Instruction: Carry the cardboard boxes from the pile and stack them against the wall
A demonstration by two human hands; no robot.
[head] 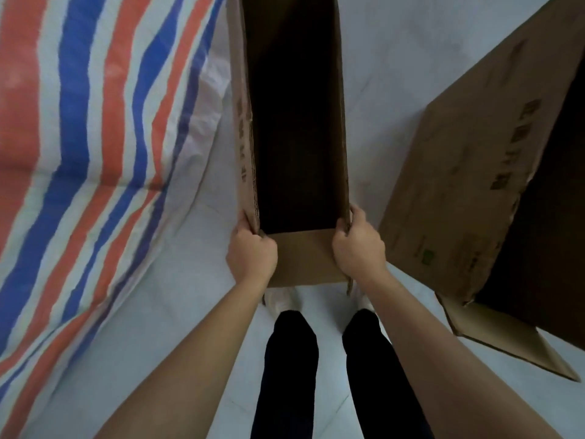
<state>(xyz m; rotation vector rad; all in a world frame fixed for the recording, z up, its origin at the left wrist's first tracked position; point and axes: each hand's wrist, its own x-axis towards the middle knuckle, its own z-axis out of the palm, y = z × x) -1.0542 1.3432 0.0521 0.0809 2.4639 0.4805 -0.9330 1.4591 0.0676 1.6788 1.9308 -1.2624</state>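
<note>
Cardboard box (pixel 304 258): left hand (pixel 251 256) and right hand (pixel 359 248) grip its 2 near corners, fingers (pixel 341 231) curled over the rim; carry it level and steady.

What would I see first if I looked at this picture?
The long open cardboard box in the middle, dark inside, with the left hand and right hand gripping its near corners. On the left is a red, blue and white striped tarp; a second cardboard box lies on the right.

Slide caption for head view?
Left hand and right hand grip open cardboard box by its near corners, second box at right.
</note>
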